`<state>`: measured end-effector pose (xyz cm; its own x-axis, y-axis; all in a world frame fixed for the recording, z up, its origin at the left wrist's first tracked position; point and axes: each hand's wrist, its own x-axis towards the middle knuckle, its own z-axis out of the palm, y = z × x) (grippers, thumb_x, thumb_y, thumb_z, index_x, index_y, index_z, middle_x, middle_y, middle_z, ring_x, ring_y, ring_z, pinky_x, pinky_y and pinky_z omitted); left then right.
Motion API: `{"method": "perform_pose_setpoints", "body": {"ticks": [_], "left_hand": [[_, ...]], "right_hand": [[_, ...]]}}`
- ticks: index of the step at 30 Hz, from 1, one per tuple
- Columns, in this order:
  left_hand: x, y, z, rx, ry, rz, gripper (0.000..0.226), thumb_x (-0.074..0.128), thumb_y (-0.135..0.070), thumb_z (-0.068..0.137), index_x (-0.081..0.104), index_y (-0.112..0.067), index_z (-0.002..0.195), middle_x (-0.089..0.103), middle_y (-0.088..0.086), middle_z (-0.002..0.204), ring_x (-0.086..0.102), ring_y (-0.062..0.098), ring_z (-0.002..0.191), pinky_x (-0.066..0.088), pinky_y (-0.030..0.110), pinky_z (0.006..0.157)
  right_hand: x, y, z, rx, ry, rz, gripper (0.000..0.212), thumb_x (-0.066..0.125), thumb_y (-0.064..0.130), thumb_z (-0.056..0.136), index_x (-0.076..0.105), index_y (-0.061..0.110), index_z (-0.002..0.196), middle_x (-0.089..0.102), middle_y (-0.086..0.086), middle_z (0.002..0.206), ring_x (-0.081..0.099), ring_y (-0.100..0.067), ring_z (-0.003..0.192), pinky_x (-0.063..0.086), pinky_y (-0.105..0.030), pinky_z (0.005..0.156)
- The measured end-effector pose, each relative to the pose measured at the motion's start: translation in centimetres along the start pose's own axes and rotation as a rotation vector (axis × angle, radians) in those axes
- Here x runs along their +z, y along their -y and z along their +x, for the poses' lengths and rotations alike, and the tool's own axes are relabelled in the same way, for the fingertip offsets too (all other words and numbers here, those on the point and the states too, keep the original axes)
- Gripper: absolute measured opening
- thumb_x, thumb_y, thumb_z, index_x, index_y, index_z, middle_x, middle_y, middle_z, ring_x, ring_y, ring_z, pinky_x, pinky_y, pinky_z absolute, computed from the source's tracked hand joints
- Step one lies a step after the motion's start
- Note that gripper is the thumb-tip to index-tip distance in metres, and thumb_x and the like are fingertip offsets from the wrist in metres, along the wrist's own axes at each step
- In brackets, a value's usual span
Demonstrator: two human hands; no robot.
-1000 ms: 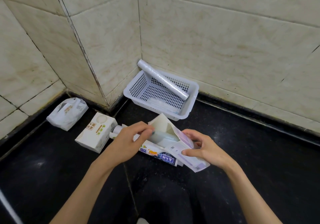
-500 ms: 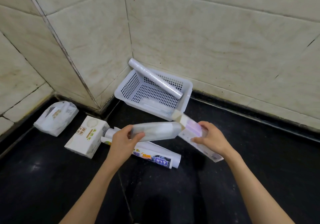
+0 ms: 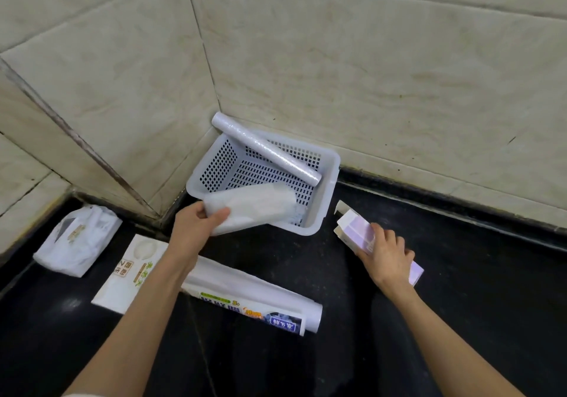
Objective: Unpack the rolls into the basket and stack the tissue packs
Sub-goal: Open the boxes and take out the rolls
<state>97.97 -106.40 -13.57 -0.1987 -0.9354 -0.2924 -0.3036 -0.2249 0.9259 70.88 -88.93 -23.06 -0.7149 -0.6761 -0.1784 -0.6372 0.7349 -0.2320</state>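
A white perforated basket (image 3: 325,194) sits in the wall corner on the black floor. One long thin roll (image 3: 264,148) lies slanted across it, its far end over the rim. My left hand (image 3: 196,228) grips a pale translucent roll (image 3: 254,206) that reaches over the basket's near rim into it. To the right of the basket, my right hand (image 3: 386,255) holds a lilac and white carton (image 3: 359,234) with its flap open, low over the floor. A labelled roll (image 3: 254,301) lies on the floor under my left forearm. A boxy tissue pack (image 3: 129,274) and a soft tissue pack (image 3: 76,240) lie to the left.
Beige tiled walls (image 3: 368,74) close the corner behind the basket. The dark floor (image 3: 460,320) stretches to the right and toward me.
My left hand drew the pale roll out of the carton and carried it over the basket's near rim. My right hand moved the opened carton away to the right and down.
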Motion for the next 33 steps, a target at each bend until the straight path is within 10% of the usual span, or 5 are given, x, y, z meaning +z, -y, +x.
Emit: {"method": "perform_pose_setpoints", "body": {"ticks": [9, 13, 20, 27, 33], "left_hand": [[6.1, -0.6, 9.4, -0.097, 0.296, 0.295, 0.039, 0.068, -0.014, 0.081, 0.053, -0.008, 0.116, 0.058, 0.009, 0.112, 0.056, 0.011, 0.085, 0.046, 0.021, 0.067], [7.3, 0.6, 12.2, -0.074, 0.328, 0.67, 0.054, 0.068, -0.018, 0.081, 0.045, -0.003, 0.127, 0.049, 0.015, 0.13, 0.05, 0.029, 0.113, 0.041, 0.038, 0.094], [7.4, 2.2, 12.9, -0.034, 0.275, 1.22, 0.029, 0.059, -0.031, 0.081, 0.057, -0.011, 0.101, 0.062, 0.008, 0.108, 0.056, 0.026, 0.099, 0.038, 0.034, 0.083], [4.5, 2.2, 9.0, 0.283, 0.214, 0.912, 0.041, 0.052, -0.024, 0.091, 0.049, -0.006, 0.127, 0.053, 0.016, 0.128, 0.048, 0.032, 0.116, 0.039, 0.048, 0.101], [1.4, 4.3, 0.8, 0.622, 0.042, 0.863, 0.031, 0.06, -0.006, 0.084, 0.059, -0.004, 0.115, 0.063, 0.017, 0.109, 0.057, 0.035, 0.102, 0.048, 0.046, 0.088]], "right_hand": [[1.1, 0.8, 2.9, -0.016, -0.07, -0.044, 0.052, 0.055, 0.037, 0.087, 0.036, 0.02, 0.132, 0.045, -0.011, 0.132, 0.044, -0.033, 0.114, 0.034, -0.049, 0.095], [1.9, 0.6, 2.5, -0.042, -0.101, -0.089, 0.054, 0.055, 0.038, 0.087, 0.039, 0.018, 0.134, 0.047, -0.014, 0.134, 0.045, -0.035, 0.116, 0.034, -0.051, 0.095], [2.3, 0.6, 2.5, -0.063, -0.149, -0.08, 0.052, 0.061, 0.034, 0.084, 0.044, 0.014, 0.13, 0.052, -0.018, 0.127, 0.049, -0.037, 0.11, 0.037, -0.053, 0.092], [1.5, 1.0, 1.2, -0.083, -0.032, -0.09, 0.059, 0.044, 0.041, 0.092, 0.026, 0.018, 0.142, 0.024, -0.014, 0.153, 0.018, -0.03, 0.142, 0.007, -0.054, 0.115], [0.5, 4.7, -4.3, -0.28, -0.111, 0.042, 0.047, 0.053, 0.03, 0.09, 0.045, 0.011, 0.133, 0.049, -0.016, 0.135, 0.045, -0.034, 0.124, 0.032, -0.051, 0.106]]}}
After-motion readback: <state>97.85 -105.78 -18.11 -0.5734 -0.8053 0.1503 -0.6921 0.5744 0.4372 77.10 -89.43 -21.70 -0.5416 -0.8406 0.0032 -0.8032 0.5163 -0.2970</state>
